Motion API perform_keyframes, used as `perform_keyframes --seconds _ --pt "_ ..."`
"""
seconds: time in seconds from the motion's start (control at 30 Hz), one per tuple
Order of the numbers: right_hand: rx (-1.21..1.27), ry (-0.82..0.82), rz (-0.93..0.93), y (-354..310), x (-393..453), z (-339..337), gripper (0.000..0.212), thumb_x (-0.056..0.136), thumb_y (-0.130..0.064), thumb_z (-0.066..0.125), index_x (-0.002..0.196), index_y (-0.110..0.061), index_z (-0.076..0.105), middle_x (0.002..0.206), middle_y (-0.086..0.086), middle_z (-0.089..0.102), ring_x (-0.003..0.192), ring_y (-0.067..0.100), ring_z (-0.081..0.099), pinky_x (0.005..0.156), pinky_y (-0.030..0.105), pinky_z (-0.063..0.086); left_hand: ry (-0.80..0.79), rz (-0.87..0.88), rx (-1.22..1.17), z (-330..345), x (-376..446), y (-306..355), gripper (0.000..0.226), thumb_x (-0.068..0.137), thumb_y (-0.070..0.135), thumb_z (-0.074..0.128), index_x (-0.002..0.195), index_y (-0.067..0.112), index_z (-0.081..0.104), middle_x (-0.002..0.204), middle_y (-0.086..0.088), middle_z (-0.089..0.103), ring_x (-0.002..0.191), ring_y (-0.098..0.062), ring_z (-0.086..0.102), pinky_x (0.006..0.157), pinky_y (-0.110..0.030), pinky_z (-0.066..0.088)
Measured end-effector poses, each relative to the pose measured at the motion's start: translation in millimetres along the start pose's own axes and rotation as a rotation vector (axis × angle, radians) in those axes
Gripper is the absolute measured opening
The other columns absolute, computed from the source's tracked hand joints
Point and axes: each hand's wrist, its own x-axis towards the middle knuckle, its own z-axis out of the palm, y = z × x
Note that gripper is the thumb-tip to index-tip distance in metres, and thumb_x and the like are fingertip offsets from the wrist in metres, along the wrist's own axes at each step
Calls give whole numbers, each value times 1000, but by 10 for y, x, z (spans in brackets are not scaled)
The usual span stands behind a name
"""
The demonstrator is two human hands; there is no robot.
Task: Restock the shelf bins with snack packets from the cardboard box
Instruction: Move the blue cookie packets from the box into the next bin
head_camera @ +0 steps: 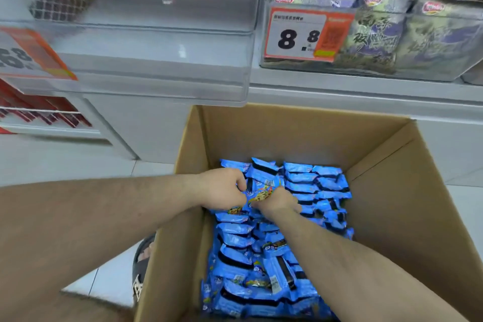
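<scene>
From the head camera, I am looking down into the cardboard box, which is standing open on the floor right under the shelf. Blue snack packets are filling its bottom in rough rows, most of them lying on edge with their long sides running left to right across the box.

Both my hands are down in the far left part of the pile, touching or nearly touching each other. My left hand is curling its fingers round a small bunch of packets; my right hand is closing on the same bunch from the other side, its fingers mostly hidden among the wrappers, so I cannot tell exactly how many packets each one is holding. One packet is showing its printed face between my two hands.

What matters for the lift is where the bunch is going. The clear bin is sitting above and slightly left of my hands, its front wall jutting out over the box's far left corner, and it is looking nearly empty. My left hand is the nearer one to it. I am judging that the bunch needs to rise almost straight up and tip forward over that front wall, keeping the packets' long sides across the bin.

To the right, the neighbouring bin is already holding dark seaweed-style packs behind a price tag.
</scene>
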Motion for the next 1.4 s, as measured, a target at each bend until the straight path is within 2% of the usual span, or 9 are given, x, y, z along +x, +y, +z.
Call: perform_keyframes --seconds 0.2,0.3,0.4,0.5,0.6,0.7,0.93,1.2,1.4 --pt "1003 -250 59 146 -113 -397 26 90 -6 66 106 -14 47 98 10 56 77 21 54 66 35 51 49 -180 -379 45 34 25 40 87 31 63 120 22 42 77 -9 50 68 -24 45 59 -29 33" --pt "1302 -535 -47 96 -306 -621 9 95 -3 56 100 -11 58 101 8 68 85 19 61 68 30 50 62 -256 -579 46 28 83 83 85 48 66 148 33 15 125 -10 55 104 -27 56 75 -36 51" --pt "1388 -734 -146 45 -401 -745 14 93 -13 56 104 -10 64 95 9 71 81 20 66 70 30 51 95 -250 -913 40 56 101 64 88 29 70 140 31 32 114 -7 63 83 -20 66 70 -34 58" --pt "1158 -541 -11 151 -254 -660 34 91 -42 61 97 -8 63 91 12 67 78 26 66 70 35 50 196 -197 -853 -20 65 56 49 83 13 74 120 27 46 99 -13 68 57 -14 63 53 -25 54" --pt "327 -163 -63 367 -117 -342 50 80 -60 63 74 -15 45 62 2 44 56 21 43 59 33 33 207 -179 -714 -110 29 3 45 77 16 80 104 25 46 100 -12 68 64 -19 65 60 -29 58" --pt "-91 -110 -186 443 -223 -15 65 67 -78 56 100 -21 50 94 1 57 91 23 56 69 34 43 206 -146 -620 -150 -5 -21 47 71 14 83 92 25 43 103 -16 66 68 -24 66 71 -38 60" --pt "-141 -100 -232 333 -470 89 67 71 -48 70 121 -24 31 107 3 56 102 28 55 89 43 45 268 -48 -501 -290 -78 107 46 70 7 80 85 22 39 103 -18 63 57 -25 58 58 -34 48" --pt "81 -158 -231 462 -575 -790 58 90 2 51 142 -19 38 68 4 47 47 15 34 42 28 25 250 121 -468 -595 -448 313 39 79 0 74 95 30 56 111 -9 56 81 -21 65 61 -30 60" --pt "-86 -251 -259 594 -656 -539 35 90 -14 60 123 -12 51 99 14 58 62 20 43 56 36 35 208 177 -476 -550 -839 341 34 79 -2 74 93 25 59 108 -10 60 83 -20 65 66 -33 61"
